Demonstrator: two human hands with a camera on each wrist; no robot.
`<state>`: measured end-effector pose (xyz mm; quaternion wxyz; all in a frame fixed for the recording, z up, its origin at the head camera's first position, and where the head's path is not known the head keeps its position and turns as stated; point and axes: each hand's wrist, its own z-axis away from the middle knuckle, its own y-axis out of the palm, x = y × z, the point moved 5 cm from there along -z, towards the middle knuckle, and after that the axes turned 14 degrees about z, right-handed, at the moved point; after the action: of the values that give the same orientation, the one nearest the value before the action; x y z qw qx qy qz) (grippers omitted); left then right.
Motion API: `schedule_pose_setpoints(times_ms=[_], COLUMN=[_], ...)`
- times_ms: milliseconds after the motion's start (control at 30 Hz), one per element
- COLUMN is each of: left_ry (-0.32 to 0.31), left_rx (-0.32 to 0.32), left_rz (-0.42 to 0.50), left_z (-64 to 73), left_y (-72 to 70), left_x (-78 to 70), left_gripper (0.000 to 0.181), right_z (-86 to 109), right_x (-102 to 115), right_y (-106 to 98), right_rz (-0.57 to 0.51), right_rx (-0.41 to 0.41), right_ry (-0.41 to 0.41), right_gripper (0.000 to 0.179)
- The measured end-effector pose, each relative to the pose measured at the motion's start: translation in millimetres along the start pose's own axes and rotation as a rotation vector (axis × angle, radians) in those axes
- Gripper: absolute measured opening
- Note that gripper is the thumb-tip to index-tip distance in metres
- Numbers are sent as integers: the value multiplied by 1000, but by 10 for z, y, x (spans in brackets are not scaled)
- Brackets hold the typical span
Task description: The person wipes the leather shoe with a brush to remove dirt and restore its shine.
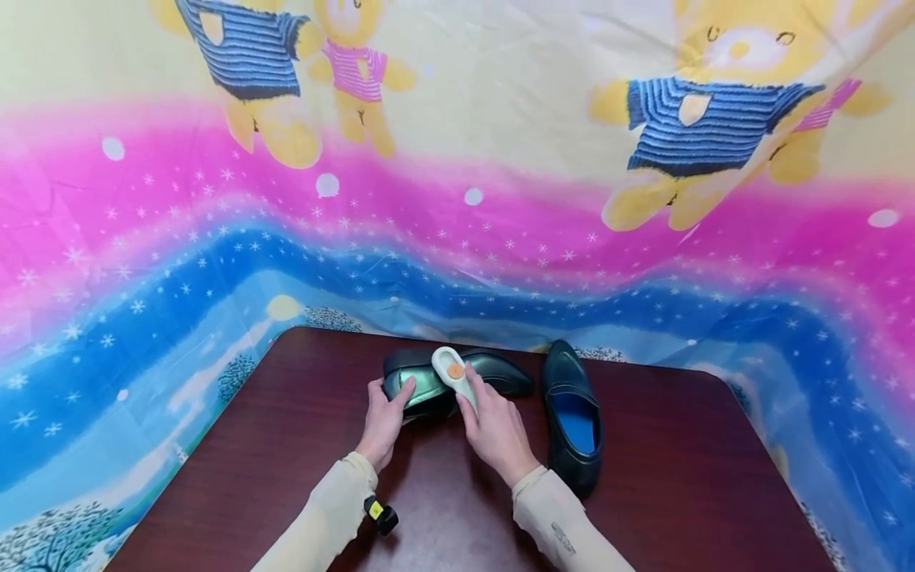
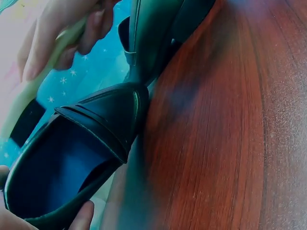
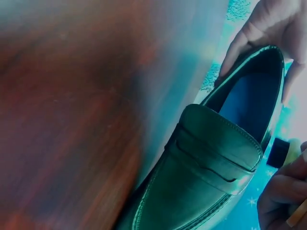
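A dark green-black loafer (image 1: pixel 418 385) is held near the back of the table by my left hand (image 1: pixel 382 417), which grips it around the heel. In the right wrist view this loafer (image 3: pixel 206 163) shows its strap and blue insole. My right hand (image 1: pixel 500 425) holds a brush (image 1: pixel 449 361) with a pale handle and an orange spot. Black bristles (image 2: pixel 28 122) face the loafer's side near its opening; whether they touch it I cannot tell. The matching loafer (image 1: pixel 572 425) stands upright to the right of my right hand, blue insole visible.
The reddish-brown wooden table (image 1: pixel 665 453) has rounded far corners. Behind it hangs a printed cloth (image 1: pixel 457 143) with teddy bears and snowflakes, close to the table's back edge. A black strap with a yellow tag (image 1: pixel 379 512) is at the left sleeve.
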<state>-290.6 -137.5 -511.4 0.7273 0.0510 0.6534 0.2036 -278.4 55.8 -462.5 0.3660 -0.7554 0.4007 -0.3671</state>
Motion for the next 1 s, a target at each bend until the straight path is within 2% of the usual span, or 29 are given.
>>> schedule_pose_setpoints(times_ms=[133,200,267,467,600,667,867,1000], left_ry=[24,30,27,22,30,58,138,138], left_rx=[-10,-14,-16,-6,4,3,-11,-20], left_rz=[-24,-24,-21,-37,-65,-119,-278,-306], left_z=[23,28,27,-3,-23,-26,-24,-39], left_y=[8,-3,-15,-62,-89,-92,-82,-96], left_x=[-3,25,59,119,105,75,1,2], left_gripper=[71,71,71,74,78,81,86,87], right_z=[-41,-54,-69,-120,-133,-136,-115,-86], right_x=[61,42,-36,-385,-487,-503,-445,-299], right_y=[34,46,45,-35,-67,-67,-36,36], right_rz=[-4,12,42,133,137,129,31,-41], right_rx=[-10,-15,-31,-45,-13,3,14,46], right_ry=[-95,-113,-76,143,191,197,184,71], right_gripper=[55,54,54,55,56,57,56,55])
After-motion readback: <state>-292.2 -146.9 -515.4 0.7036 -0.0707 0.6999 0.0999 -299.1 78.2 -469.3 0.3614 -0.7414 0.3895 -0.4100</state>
